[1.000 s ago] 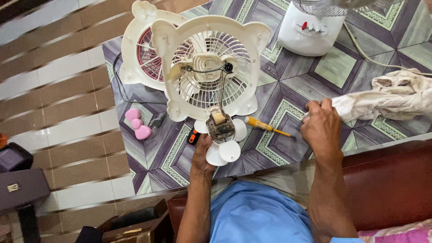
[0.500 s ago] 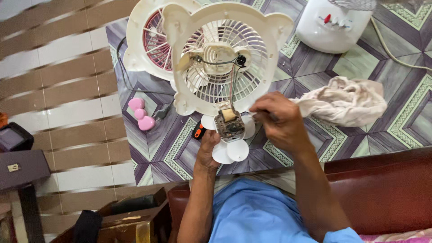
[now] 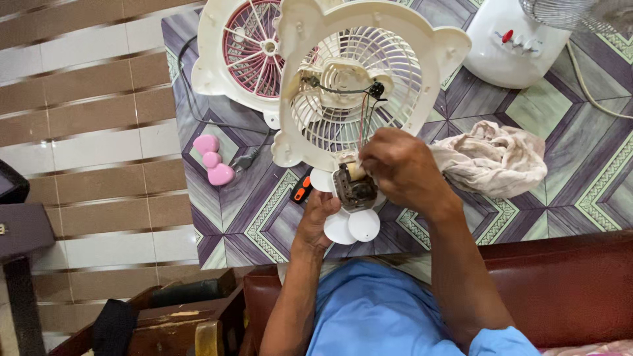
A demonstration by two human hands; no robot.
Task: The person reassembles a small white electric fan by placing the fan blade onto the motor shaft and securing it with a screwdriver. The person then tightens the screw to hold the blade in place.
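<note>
My left hand [image 3: 316, 217] grips a small fan motor [image 3: 356, 191] from below, with white blades [image 3: 353, 227] attached under it. My right hand [image 3: 402, 171] has its fingers closed on the top of the motor. Thin wires [image 3: 366, 112] run from the motor up into the cream fan housing [image 3: 297, 79], which leans upright just behind it. What lies inside the right hand's fingers is hidden.
A second cream housing with a pink grille [image 3: 250, 46] lies behind. On the patterned table [image 3: 250, 224] are a pink bow [image 3: 214, 161], an orange-and-black tool [image 3: 301, 190], a crumpled cloth [image 3: 494, 158] and a white fan base [image 3: 514, 39]. The table's near edge meets a brown seat [image 3: 567, 290].
My right hand left the cloth, crossed over the yellow screwdriver and came onto the motor. The screwdriver is no longer in sight. The left hand kept its hold.
</note>
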